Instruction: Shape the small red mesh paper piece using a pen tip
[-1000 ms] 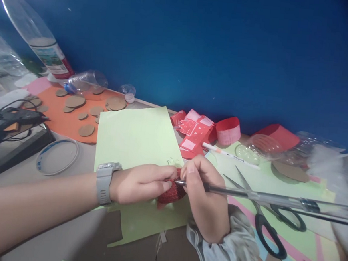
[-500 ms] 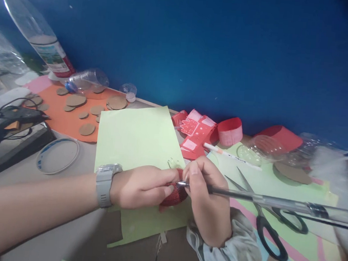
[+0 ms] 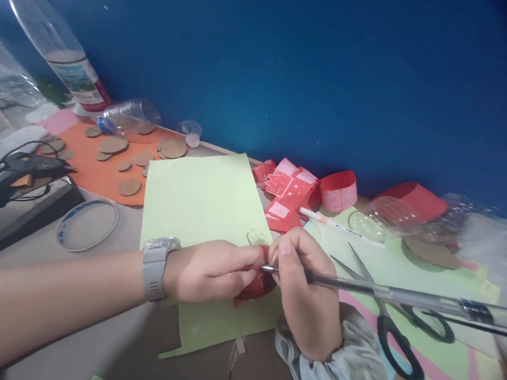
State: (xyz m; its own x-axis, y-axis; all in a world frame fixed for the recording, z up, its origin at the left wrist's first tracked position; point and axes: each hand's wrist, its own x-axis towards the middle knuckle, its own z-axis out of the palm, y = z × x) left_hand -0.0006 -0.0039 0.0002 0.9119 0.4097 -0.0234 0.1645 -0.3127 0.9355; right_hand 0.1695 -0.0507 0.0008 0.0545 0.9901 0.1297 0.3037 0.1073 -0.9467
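My left hand (image 3: 214,272), with a grey watch (image 3: 155,267) on its wrist, pinches a small red rounded piece with dark markings (image 3: 258,285). A black-and-clear pen (image 3: 386,293) is gripped in my right hand (image 3: 302,290), its tip touching or very near the red piece by my left thumb. Both hands are close together over the lower edge of a light green sheet (image 3: 200,197). More green paper (image 3: 220,328) shows beneath them. Black-handled scissors (image 3: 380,308) lie half open just right of my right hand.
Cardboard discs (image 3: 113,145) lie on orange paper (image 3: 88,165) at the left, near a tape ring (image 3: 87,226) and a tall bottle (image 3: 66,52). Red paper pieces (image 3: 290,196), a marker (image 3: 342,227) and clear plastic (image 3: 394,216) sit before the blue wall (image 3: 263,68).
The whole view has shifted slightly, so things appear a little further right. Both hands keep nearly the same pose, with the pen still at the red piece.
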